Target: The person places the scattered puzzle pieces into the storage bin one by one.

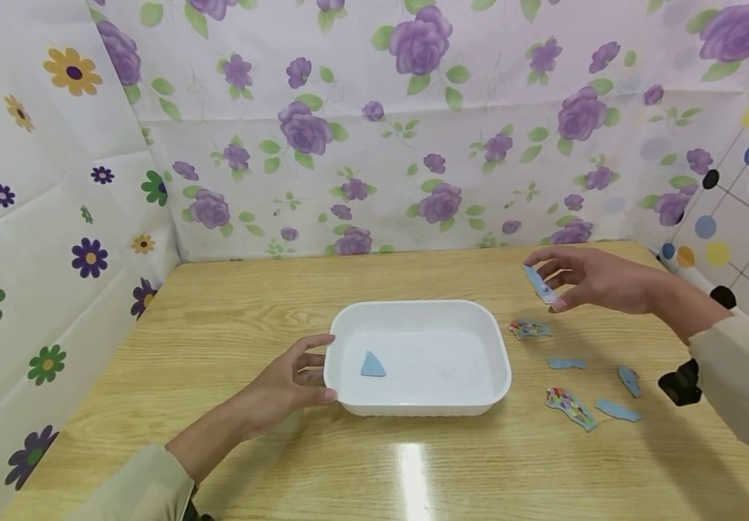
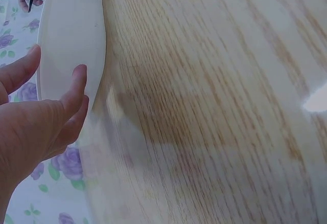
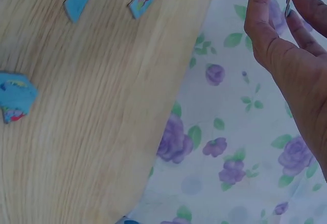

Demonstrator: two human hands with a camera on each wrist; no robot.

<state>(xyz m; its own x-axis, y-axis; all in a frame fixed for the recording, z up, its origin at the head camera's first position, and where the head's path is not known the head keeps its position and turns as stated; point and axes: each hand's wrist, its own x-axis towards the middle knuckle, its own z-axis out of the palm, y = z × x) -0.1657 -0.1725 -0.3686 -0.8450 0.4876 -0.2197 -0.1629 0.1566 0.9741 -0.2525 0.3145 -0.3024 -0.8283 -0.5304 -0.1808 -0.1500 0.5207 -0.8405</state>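
My right hand (image 1: 598,281) is raised over the back right of the table and pinches a flat light-blue puzzle piece (image 1: 539,284) between thumb and fingers. In the right wrist view only the thin edge of that piece shows. My left hand (image 1: 283,391) rests against the left end of a white tray (image 1: 418,409), thumb and forefinger spread apart at its rim. From the left wrist, the relaxed fingers (image 2: 76,88) appear beside the tray's outer wall. One blue, roughly triangular puzzle piece (image 1: 373,365) lies inside the tray, toward its left.
Several thin puzzle pieces lie right of the tray, including a multicoloured one (image 1: 571,407), a smaller multicoloured one (image 1: 530,329) and a plain blue one (image 1: 618,410). The wooden table (image 1: 250,289) meets a floral cloth (image 1: 374,145) at the back.
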